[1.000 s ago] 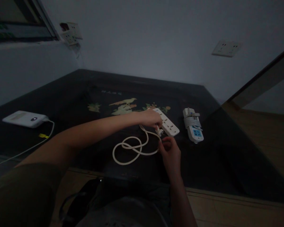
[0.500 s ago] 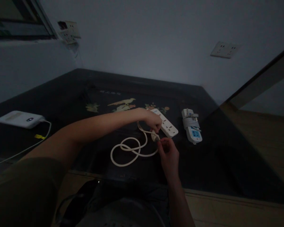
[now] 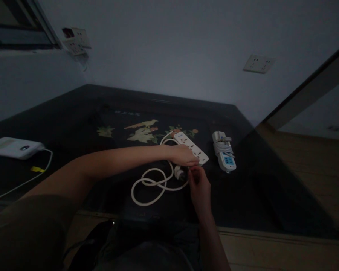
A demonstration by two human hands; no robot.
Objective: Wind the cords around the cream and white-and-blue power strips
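A white power strip point(image 3: 191, 146) lies on the dark table point(image 3: 73, 124). My left hand point(image 3: 183, 155) rests over its near end, fingers curled down on it. Its white cord point(image 3: 151, 182) lies in loose loops in front of the strip. My right hand point(image 3: 198, 185) is closed just below the left hand, its fingertips pinched close to the plug end point(image 3: 178, 173) of the cord; whether it grips the plug is hard to tell in the dim light.
A second white strip with blue sockets point(image 3: 224, 155), cord wrapped round it, lies to the right. A white box point(image 3: 12, 147) with a cable sits at far left. Wall sockets point(image 3: 258, 63) hang on the back wall. A dark bag point(image 3: 96, 244) is on my lap.
The plug end has come down off the strip toward the table. My left hand has settled on the strip's near end, and my right hand has moved up close under it.
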